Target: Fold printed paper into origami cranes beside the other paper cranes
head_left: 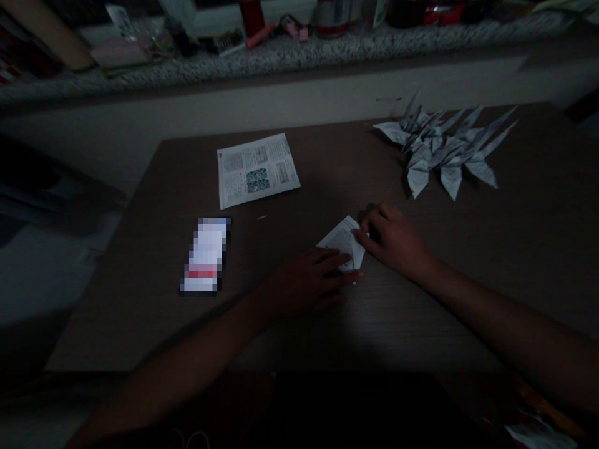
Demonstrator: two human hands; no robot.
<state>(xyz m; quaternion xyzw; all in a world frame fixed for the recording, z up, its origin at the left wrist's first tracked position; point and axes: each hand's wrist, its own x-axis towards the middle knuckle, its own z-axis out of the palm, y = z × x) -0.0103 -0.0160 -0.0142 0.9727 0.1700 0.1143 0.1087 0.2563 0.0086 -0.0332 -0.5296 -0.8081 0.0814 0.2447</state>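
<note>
A dim view looks down at two bare forearms reaching in from the bottom of the frame onto a dark wood-grain table [140, 324]. Between the hands, a small piece of folded paper [341, 243] lies on the table, its white point angled up and to the right. The left hand [309, 280] rests over the paper's lower end, palm down with its fingers extended, released rather than clenched. The right hand [390, 240] sits at the paper's upper right, curled, with its fingertips [358, 234] touching the edge (the light is too poor to tell whether they are actually pinching it). Up and to the right of the hands is a heap of paper cranes [440, 149], their printed wings and pointed tips overlapping. Up and to the left of the hands lies a printed sheet [257, 169] with text and small pictures. Directly left of the left hand is a pixelated oblong [204, 255], too blurred to identify. Far beyond the hands, past the table, runs a speckled stone counter [327, 47] holding assorted blurred items.
</note>
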